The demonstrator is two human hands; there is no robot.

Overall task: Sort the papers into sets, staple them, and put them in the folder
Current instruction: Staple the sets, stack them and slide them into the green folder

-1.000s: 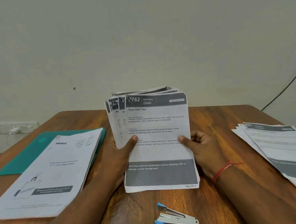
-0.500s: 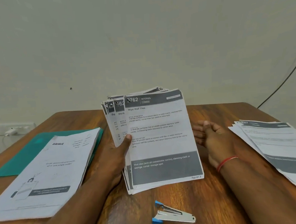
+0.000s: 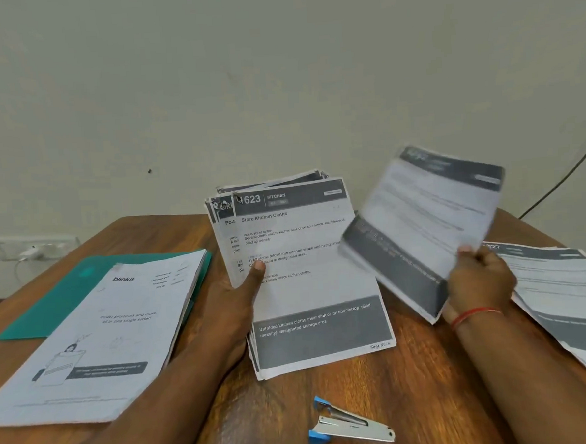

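My left hand (image 3: 236,294) grips a fanned stack of printed papers (image 3: 309,282), standing tilted on the wooden table, thumb on the front page headed "Store Kitchen Cloths". My right hand (image 3: 477,279) holds one loose sheet (image 3: 428,220), blurred, lifted to the right of the stack and above a pile of sorted papers (image 3: 564,301) at the right. A green folder (image 3: 59,294) lies at the left, partly under a white "blinkit" paper set (image 3: 103,336). A silver stapler with blue ends (image 3: 348,424) lies near the front edge.
The wooden table (image 3: 415,386) reaches a pale wall. A wall socket with a white plug (image 3: 32,251) sits at the far left. A black cable (image 3: 563,177) runs down the wall at the right.
My right hand let go of the stack, then took the front "Wipe Wall Tiles" sheet and carried it right. A new page now fronts the stack in my left hand.
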